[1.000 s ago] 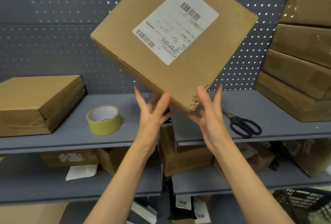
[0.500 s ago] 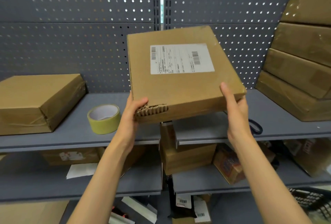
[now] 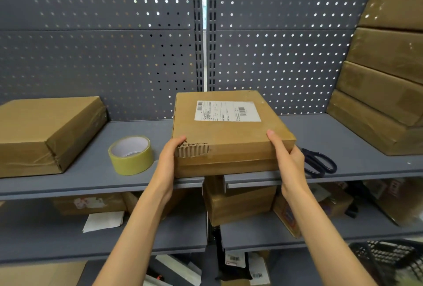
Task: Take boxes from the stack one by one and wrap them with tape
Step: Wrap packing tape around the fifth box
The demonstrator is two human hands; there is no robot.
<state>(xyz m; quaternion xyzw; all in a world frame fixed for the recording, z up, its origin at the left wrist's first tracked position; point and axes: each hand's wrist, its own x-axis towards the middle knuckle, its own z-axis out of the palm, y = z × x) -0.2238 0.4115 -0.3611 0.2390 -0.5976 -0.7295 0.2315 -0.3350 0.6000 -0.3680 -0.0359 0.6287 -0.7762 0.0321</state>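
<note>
Head view. The box [image 3: 231, 134] sits flat on the grey shelf [image 3: 91, 171], centred over the seam where two shelf boards meet, label [image 3: 227, 111] up and facing the back panel. A second ago it was up in the air, tilted on a corner with both hands open beneath it; half a second ago it was level but held clear above the shelf. Now its underside looks to be resting on the boards. So the box has been turned over and set down.

Left hand [image 3: 168, 162] grips the near-left corner, fingers curled round the torn patch where bare corrugation [image 3: 191, 149] shows. Right hand [image 3: 287, 160] holds the near-right corner, thumb lying on the top face, remaining fingers wrapped down the side. Both hands are in contact with the box.

Tape roll [image 3: 131, 155] stands on the shelf just left of the left hand, untouched. Scissors [image 3: 319, 163] lie just right of the right hand, partly hidden behind it. One taped box [image 3: 45, 132] sits far left; the stack [image 3: 386, 75] of boxes stands at far right.

Judgement: positioning is done, and taping has not begun. The next step is probably a hand letting go to reach for the roll. The torn corner may want extra tape.
</note>
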